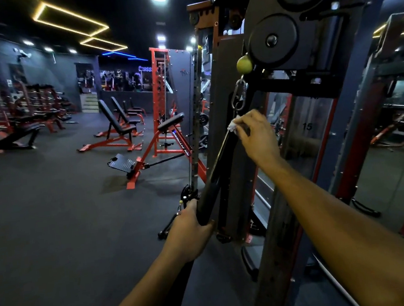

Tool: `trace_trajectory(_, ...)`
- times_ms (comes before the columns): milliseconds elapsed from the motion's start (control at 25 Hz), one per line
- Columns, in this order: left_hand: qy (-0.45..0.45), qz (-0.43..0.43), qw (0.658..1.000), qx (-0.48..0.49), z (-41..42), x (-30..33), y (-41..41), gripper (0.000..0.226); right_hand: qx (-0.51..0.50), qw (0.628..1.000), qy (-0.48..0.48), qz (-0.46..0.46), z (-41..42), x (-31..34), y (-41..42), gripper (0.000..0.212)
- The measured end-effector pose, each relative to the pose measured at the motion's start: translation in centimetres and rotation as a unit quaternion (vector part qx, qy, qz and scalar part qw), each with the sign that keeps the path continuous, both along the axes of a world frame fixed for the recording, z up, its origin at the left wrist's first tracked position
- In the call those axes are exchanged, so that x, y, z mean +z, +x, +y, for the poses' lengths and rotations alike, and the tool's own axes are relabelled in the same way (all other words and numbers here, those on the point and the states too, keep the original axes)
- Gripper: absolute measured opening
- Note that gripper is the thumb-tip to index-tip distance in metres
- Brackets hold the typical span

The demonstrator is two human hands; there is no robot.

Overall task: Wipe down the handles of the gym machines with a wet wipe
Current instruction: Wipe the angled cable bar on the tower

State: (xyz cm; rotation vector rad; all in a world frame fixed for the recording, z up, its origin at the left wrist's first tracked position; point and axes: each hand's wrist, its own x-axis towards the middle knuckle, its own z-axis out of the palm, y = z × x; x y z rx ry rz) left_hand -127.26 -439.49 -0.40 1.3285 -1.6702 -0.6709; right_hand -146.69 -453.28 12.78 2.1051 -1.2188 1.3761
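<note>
A long black bar handle (219,168) hangs tilted from a metal carabiner (239,95) on the cable machine. My left hand (191,225) grips the bar's lower end. My right hand (254,134) grips the bar's upper end just below the carabiner, with a white wet wipe (233,126) wrapped under its fingers. Only a small crumpled edge of the wipe shows.
The cable machine's black pulleys (273,40) and a yellow-green stopper ball (244,64) sit above the carabiner. A dark upright post (274,245) stands close in front of me. Red and black benches (117,129) stand on the dark floor to the left. A mirror (394,131) is at right.
</note>
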Motion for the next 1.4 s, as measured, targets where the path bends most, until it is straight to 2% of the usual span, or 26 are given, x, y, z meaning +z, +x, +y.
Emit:
trace_trajectory(160, 0.002, -0.01, 1.0, 0.013, -0.7, -0.3, 0.7, 0.024, 0.01, 1.0, -0.002, -0.009, 0.1, -1.6, 1.1, 0.013)
trace_trajectory(280, 0.02, -0.022, 0.999, 0.016, -1.1, -0.5, 1.2, 0.026, 0.038, 0.997, -0.011, 0.072, 1.0, -2.7, 0.3, 0.012)
trace_trajectory(400, 0.03, -0.021, 0.999, 0.01, -1.3, -0.5, 1.4, 0.024, 0.025, 0.991, -0.029, 0.129, 0.1, -0.5, -0.4, 0.013)
trace_trajectory(600, 0.018, -0.033, 0.999, 0.021, -1.3, -0.7, 1.0, 0.025, -0.014, 0.999, -0.026, 0.034, -1.3, 0.8, 1.2, 0.014)
trace_trajectory(880, 0.016, -0.029, 0.999, 0.015, -1.3, -0.7, 1.3, 0.027, 0.013, 0.999, 0.01, 0.044, 1.2, -2.0, 1.1, 0.014)
trace_trajectory(1040, 0.019, -0.017, 1.0, 0.004, -1.3, -0.6, 1.1, 0.029, 0.02, 0.999, 0.027, 0.042, 0.9, -0.8, -0.1, 0.012)
trace_trajectory(1240, 0.013, -0.006, 1.0, -0.008, -1.1, -0.8, 0.7, 0.034, 0.013, 0.993, 0.033, -0.116, 0.5, -1.5, 1.1, 0.009)
trace_trajectory(1320, 0.009, -0.013, 1.0, -0.008, -1.2, -0.7, 0.6, 0.035, 0.035, 0.989, 0.047, -0.138, 1.1, -3.2, 1.6, 0.008)
trace_trajectory(1400, 0.013, -0.012, 1.0, -0.008, -1.4, -0.8, 0.9, 0.034, 0.061, 0.99, 0.059, -0.114, 1.6, -4.2, 1.4, 0.009)
